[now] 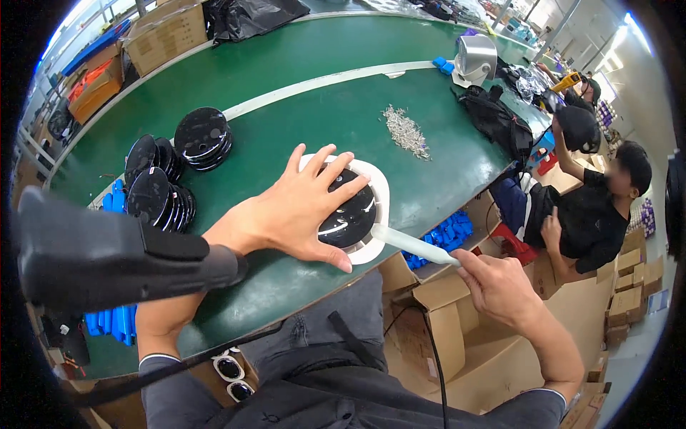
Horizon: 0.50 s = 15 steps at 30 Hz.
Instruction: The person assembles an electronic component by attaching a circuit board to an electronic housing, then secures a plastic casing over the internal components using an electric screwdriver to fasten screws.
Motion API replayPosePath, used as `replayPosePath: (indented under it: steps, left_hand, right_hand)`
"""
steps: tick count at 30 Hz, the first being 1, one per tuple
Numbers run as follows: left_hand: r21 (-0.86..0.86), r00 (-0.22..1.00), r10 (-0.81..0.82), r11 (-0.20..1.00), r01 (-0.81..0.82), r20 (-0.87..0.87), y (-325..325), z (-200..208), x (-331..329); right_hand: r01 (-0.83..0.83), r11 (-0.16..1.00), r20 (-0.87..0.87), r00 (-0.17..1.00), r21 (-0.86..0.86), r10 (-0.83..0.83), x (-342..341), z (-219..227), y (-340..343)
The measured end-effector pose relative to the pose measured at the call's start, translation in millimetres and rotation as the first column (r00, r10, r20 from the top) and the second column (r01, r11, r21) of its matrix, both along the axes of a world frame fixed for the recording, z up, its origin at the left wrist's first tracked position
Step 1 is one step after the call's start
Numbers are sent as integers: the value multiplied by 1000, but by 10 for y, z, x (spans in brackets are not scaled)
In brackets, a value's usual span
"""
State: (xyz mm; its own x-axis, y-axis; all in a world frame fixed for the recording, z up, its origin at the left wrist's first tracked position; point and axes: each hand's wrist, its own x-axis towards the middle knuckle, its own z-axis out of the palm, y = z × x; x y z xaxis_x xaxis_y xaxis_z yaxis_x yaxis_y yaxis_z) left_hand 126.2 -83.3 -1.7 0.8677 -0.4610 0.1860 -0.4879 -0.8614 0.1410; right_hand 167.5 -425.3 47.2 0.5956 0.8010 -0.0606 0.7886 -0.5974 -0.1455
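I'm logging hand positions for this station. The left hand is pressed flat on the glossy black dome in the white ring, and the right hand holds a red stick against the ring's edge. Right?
Not quite: the head view shows the stick in the right hand is white, not red. The rest holds: the left hand lies flat on the glossy black dome in the white ring.

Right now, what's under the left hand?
The left hand lies flat on a glossy black disc sitting in a white ring holder on the green table. The disc's left part is covered.
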Motion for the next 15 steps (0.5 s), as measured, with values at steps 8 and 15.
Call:
replayPosePath:
  steps: [8, 15]
  left_hand:
    - [-68, 995, -40, 997, 46, 88, -15, -3, 10]
    - [-69, 996, -39, 997, 44, 77, -32, 2, 24]
  right_hand:
    - [-27, 997, 138, 990, -75, 37, 7, -128, 4]
    - [-11, 988, -16, 1000, 157, 14, 63, -523, 7]
